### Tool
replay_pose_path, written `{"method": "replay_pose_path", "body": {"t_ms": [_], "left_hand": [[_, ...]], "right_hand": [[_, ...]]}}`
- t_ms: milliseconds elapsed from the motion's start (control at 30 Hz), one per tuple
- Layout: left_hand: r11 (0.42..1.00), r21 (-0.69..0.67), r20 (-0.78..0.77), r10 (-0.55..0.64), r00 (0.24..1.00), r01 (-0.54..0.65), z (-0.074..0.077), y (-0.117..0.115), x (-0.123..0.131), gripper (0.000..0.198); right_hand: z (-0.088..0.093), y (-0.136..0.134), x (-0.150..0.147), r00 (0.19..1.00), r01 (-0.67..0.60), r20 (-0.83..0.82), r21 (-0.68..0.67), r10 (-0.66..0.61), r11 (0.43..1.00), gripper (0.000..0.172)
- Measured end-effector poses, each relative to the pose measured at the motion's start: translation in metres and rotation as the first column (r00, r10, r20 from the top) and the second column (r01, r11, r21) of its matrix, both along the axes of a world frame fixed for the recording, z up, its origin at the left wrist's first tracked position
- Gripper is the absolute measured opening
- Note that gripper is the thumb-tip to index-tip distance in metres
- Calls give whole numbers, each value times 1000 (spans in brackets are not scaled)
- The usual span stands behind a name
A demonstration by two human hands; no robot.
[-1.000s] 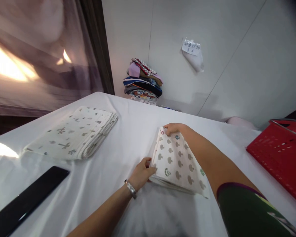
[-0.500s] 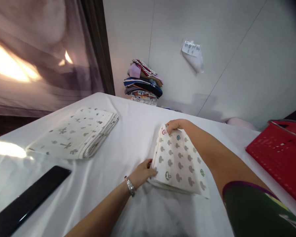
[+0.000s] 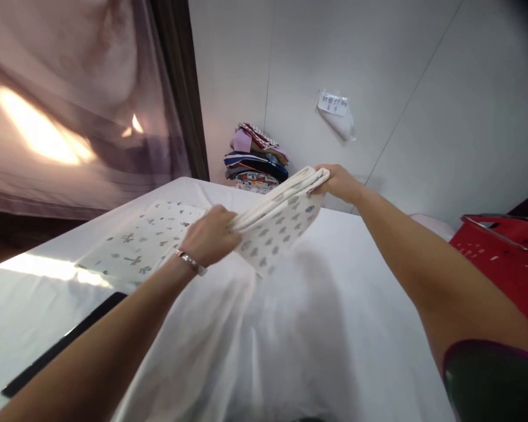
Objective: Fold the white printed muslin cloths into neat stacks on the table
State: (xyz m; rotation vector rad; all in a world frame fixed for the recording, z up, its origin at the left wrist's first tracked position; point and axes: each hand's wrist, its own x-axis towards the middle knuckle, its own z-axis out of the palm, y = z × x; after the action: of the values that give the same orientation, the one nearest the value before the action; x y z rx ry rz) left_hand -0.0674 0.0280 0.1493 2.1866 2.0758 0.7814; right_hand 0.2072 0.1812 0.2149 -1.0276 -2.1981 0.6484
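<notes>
Head view: handwritten note (image 3: 334, 104) beginning "折叠" hangs beyond the held cloth (image 3: 278, 233).

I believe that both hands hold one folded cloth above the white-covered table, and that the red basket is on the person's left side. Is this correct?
Not quite: the head view shows the red basket on the person's right side. The rest is correct.

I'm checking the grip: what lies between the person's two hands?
In the head view, a folded cloth with a gray print spans from the left hand to the right hand.
</notes>
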Motion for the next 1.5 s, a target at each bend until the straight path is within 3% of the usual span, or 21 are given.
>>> {"method": "replay_pose_path", "body": {"t_ms": [67,133,233,333,433,633,767,867,933,1033,1167,1333,1500], "left_hand": [[983,181,-164,39,986,-9,14,-2,-8,32],[960,277,-272,40,961,38,1,-8,-12,39],[965,217,-372,-56,927,145,-55,-24,-15,40],[966,24,-386,-228,894,257,-113,-44,-13,38],[970,-43,-356,-240,903,241,-140,-56,-9,36],[974,-55,-331,-226,916,220,-134,-58,-9,37],[971,-57,-317,-237,918,231,-121,-61,-3,41],[959,-17,-296,-275,915,283,-108,-59,21,34],[944,22,-302,-308,902,329,-101,-54,46,27],[916,24,-314,-372,873,399,-99,-43,86,25],[895,-75,-308,-440,844,439,-113,-24,124,30],[910,-146,-349,-415,840,389,-127,-9,132,31],[889,-224,-297,-452,841,399,-115,-1,126,22]], "right_hand": [[-3,-15,7,999,42,-26,222,-37,974,30],[-30,-33,14,998,68,-12,390,-69,918,27],[-106,-65,23,994,14,93,449,-63,893,22],[-185,-97,29,968,-92,251,303,13,949,22],[-225,-117,35,955,-97,295,184,40,978,25],[-223,-123,49,982,-97,166,63,85,993,39],[-226,-129,50,998,69,11,-122,-68,990,44],[-226,-133,47,952,271,-45,-333,-303,903,37],[-223,-136,47,927,313,-32,-484,-374,817,36],[-219,-141,50,935,259,-22,-636,-353,727,41],[-220,-147,50,932,157,-118,-719,-342,677,47],[-225,-149,47,906,119,-205,-716,-371,688,51],[-223,-148,44,893,89,-248,-723,-377,685,55]]}}
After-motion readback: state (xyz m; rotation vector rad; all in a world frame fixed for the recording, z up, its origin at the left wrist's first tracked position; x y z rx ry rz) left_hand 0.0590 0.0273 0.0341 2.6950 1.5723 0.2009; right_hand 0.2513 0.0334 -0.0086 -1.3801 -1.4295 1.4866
